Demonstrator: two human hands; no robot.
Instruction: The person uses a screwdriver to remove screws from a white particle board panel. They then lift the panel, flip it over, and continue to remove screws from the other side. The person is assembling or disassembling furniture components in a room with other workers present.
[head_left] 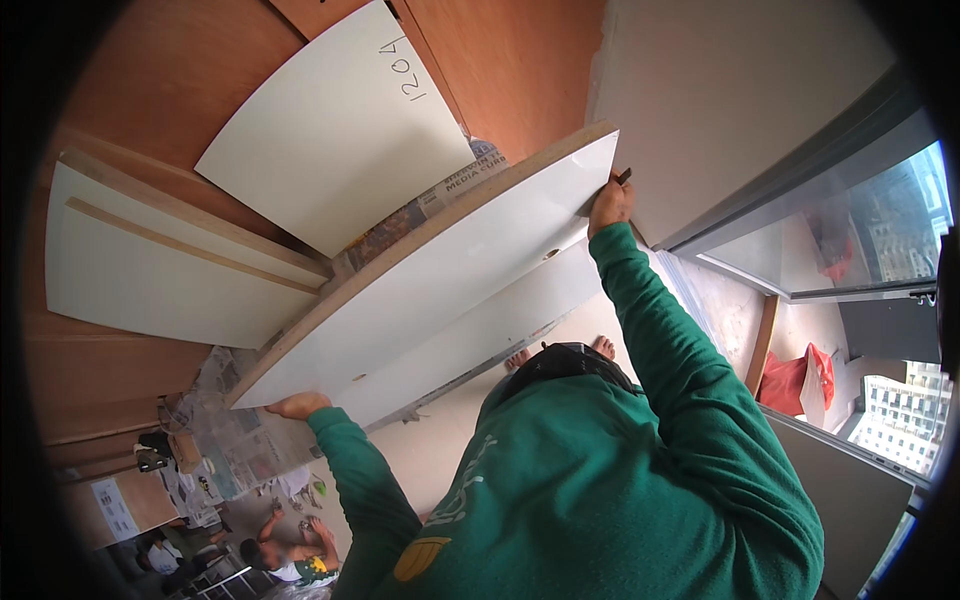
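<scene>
A long white panel [440, 255] with a raw wood-coloured edge stretches diagonally in front of me, tilted, its right end higher in the view. At its lower left corner my left hand [300, 405] grips the end, the fingertips partly hidden behind the board. My right hand [611, 206] is closed around the far right end. A short dark stick-like thing [626, 176], perhaps a marker, pokes out from that hand. Small round holes [551, 254] show on the white surface near its lower edge. Behind the panel lies newspaper [430, 205].
A loose white board [340, 120] and a white piece with wooden strips [170, 260] lie against brown wooden panels [190, 70]. To the right are a glazed window frame [800, 250] and a red bag [795, 385]. Another person [290, 555] sits at the lower left.
</scene>
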